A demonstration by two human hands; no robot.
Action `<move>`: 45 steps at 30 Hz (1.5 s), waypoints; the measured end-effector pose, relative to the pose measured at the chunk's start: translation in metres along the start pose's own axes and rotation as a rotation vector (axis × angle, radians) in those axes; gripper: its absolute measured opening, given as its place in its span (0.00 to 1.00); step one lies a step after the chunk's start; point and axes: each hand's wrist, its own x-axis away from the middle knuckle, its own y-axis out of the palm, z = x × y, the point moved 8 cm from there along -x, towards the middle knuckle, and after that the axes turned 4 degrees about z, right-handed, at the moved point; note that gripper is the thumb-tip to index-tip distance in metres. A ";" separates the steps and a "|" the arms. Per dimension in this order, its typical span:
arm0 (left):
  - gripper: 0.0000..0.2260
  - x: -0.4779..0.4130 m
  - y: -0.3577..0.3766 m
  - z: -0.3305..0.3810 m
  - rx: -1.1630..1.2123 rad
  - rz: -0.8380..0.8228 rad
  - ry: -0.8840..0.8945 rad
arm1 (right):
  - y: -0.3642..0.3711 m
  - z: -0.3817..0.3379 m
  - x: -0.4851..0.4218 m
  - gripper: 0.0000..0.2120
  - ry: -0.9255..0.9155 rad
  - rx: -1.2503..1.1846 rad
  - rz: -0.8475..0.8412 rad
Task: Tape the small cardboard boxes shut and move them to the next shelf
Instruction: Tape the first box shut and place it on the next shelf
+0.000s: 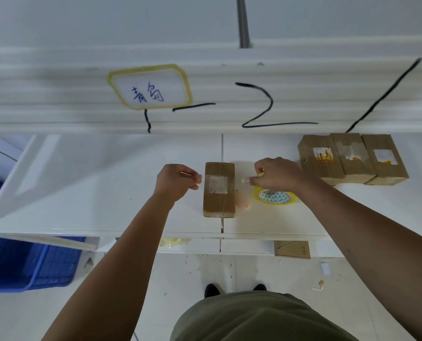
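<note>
A small brown cardboard box (219,200) with a torn white label lies on the white shelf (106,193), straddling the seam between two panels. My left hand (175,180) hovers just left of the box with thumb and fingers pinched together. My right hand (276,174) is just right of the box, fingers pinched, above a roll of yellowish clear tape (276,196). A clear strip of tape seems to stretch between both hands across the box top, though it is hard to see. A small pink-orange cutter (243,201) lies between box and roll.
Three more brown boxes (352,158) stand side by side at the back right of the shelf. An upper shelf beam (229,94) with a label and black marker writing hangs overhead. A blue crate (32,264) sits low left. A flat cardboard piece (292,249) lies under the shelf.
</note>
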 end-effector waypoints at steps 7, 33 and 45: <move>0.06 -0.005 0.012 -0.007 -0.017 -0.004 -0.018 | 0.016 0.012 -0.009 0.31 0.025 -0.038 -0.081; 0.54 0.077 0.086 0.001 -0.482 0.197 0.103 | 0.028 -0.015 -0.019 0.24 0.036 0.162 -0.048; 0.50 0.064 0.057 0.018 0.437 0.102 -0.035 | -0.034 0.004 0.018 0.36 0.080 -0.772 0.010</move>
